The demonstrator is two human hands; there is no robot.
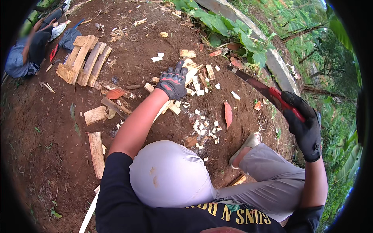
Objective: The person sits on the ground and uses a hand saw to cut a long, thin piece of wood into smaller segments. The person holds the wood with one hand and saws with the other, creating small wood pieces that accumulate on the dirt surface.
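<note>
My left hand point(173, 82), in a black glove with red marks, presses on a pale strip of wood point(191, 72) on the ground. Its fingers bend over the wood, one reaching forward; their undersides are hidden. The strip shows again on the near side of the glove. Out to the right, my gloved right hand point(304, 123) is closed around the red handle of a machete point(254, 84). Its long dark, brownish blade is raised and points forward and left, apart from the wood. Small cut wood blocks point(204, 126) lie scattered between my hands.
A stack of wooden pieces point(83, 60) stands at the far left, near a seated person point(23, 58) and a red tool point(53, 52). Loose planks point(96, 153) lie by my left arm. Leafy plants point(233, 29) and a concrete edge point(278, 66) border the right.
</note>
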